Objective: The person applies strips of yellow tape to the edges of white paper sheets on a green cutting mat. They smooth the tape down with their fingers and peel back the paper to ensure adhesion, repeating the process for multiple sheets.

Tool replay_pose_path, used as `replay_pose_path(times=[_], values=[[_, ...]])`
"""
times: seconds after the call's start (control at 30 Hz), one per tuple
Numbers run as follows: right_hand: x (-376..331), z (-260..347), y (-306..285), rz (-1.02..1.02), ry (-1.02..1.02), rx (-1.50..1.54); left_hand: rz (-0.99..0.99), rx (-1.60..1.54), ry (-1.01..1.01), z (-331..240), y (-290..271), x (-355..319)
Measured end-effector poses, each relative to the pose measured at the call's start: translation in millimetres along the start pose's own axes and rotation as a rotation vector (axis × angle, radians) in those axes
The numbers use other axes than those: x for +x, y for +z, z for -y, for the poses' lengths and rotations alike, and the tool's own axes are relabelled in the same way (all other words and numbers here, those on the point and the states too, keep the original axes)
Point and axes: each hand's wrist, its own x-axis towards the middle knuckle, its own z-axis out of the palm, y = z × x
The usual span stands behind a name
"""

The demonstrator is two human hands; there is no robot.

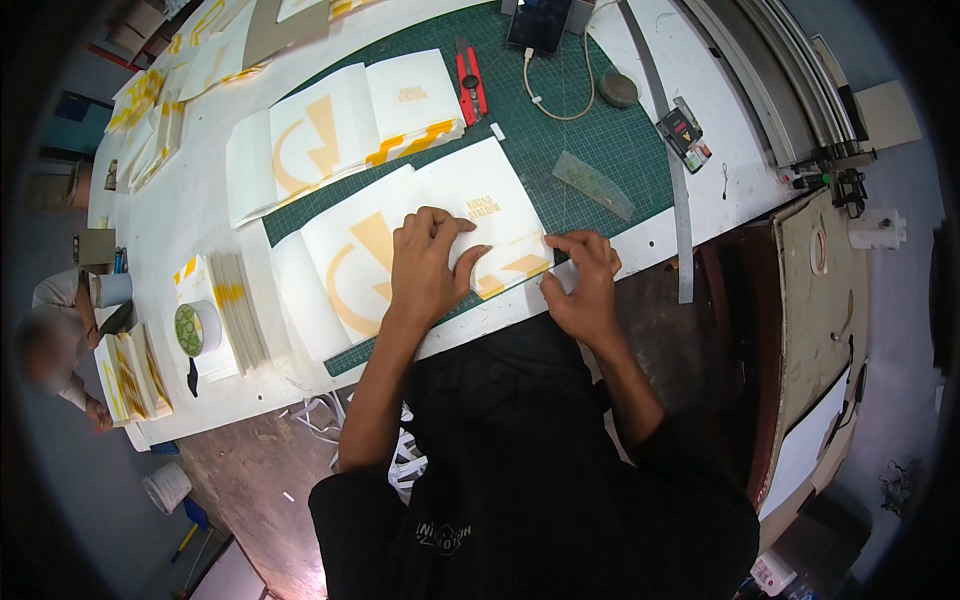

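Observation:
A white printed sheet (pixel 500 185) with pale orange shapes and a folded orange-patterned lower edge lies in front of me on the green cutting mat (pixel 640 190). My left hand (pixel 432 262) rests on it, fingers bent, with thumb and forefinger apart. At the sheet's lower right corner is my right hand (pixel 585 285); its forefinger touches the corner, and its thumb sits apart from it by the table edge. The other right fingers are curled. Just beyond lies a stack of similar printed sheets (pixel 350 125), beside a red utility knife (pixel 471 85).
A clear plastic strip (pixel 593 185), a round dark object (pixel 619 89), a phone (pixel 538 22) with a cable and a long metal ruler (pixel 684 230) are to the right. At left stand a tape roll (pixel 198 328) and folded stacks (pixel 235 310). Another person (pixel 65 340) is at far left.

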Motion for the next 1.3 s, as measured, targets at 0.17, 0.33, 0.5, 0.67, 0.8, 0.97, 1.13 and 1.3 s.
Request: replay_pose_path(times=[0.17,0.33,0.5,0.67,0.8,0.97,1.13,1.3], values=[[-1,-2,3,-0.052,-0.021,-0.001,0.004,-0.008,-0.008,0,-1,0],[1,-3,2,-0.053,-0.035,0.002,0.012,-0.013,-0.016,0,-1,0],[1,-5,0,-0.041,-0.107,-0.033,0.016,-0.014,-0.018,-1,-1,0],[6,2,-7,0.02,-0.251,-0.071,0.025,-0.04,-0.03,-1,-3,0],[18,3,-4,0.088,-0.486,-0.136,0.02,-0.048,-0.03,-1,-3,0],[30,6,2,0.161,-0.656,-0.182,-0.01,-0.039,0.005,2,-1,1],[29,4,6,0.19,-0.726,-0.221,-0.025,-0.036,0.026,4,0,1],[30,-1,9,0.193,-0.753,-0.259,-0.01,-0.045,0.017,4,-1,1]])
